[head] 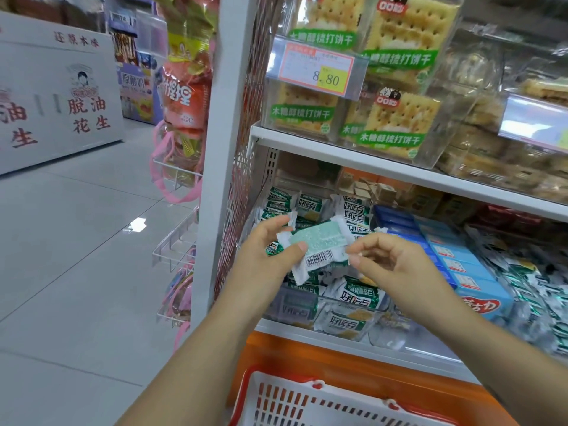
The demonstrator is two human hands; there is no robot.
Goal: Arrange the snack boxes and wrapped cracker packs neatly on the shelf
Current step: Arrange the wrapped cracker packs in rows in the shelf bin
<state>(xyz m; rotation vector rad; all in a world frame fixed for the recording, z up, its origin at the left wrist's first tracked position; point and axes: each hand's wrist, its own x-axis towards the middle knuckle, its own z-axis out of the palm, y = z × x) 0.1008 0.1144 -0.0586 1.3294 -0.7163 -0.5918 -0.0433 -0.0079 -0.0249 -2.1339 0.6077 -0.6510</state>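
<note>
While both hands are raised in front of the lower shelf point(295, 329), they share one wrapped cracker pack point(319, 242) between them. The left hand point(267, 253) grips the pack's left end, thumb pressed on the near face beside the barcode point(319, 259) and fingers curled behind the upper edge. A scrap of darker green wrapper shows under its palm (whether that is a second pack I cannot tell). The right hand point(390, 259) pinches the pack's right end between thumb and forefinger, its other fingers loosely curled.

The pack is held clear of the shelf, slightly tilted, above the shelf's front left corner. Its facing side is pale mint green with fine white print, and the ends are white and crimped with saw-tooth edges. The white barcode patch sits along its lower edge.

Below and behind it, a loose heap of packs point(353, 296) in green and white wrappers fills the shelf's left corner, lying at mixed angles against the clear front lip. Just right of the heap, blue boxes point(461, 265) stand in a row running from back to front. Silvery green packets point(528, 290) are piled toward the right edge.

On the upper shelf point(368, 161), clear boxes point(396, 118) of square crackers with green labels are stacked near its left end. A price tag point(316, 70) reading 8.80 hangs in front of them. A red and white basket point(307, 404) sits below the hands.
</note>
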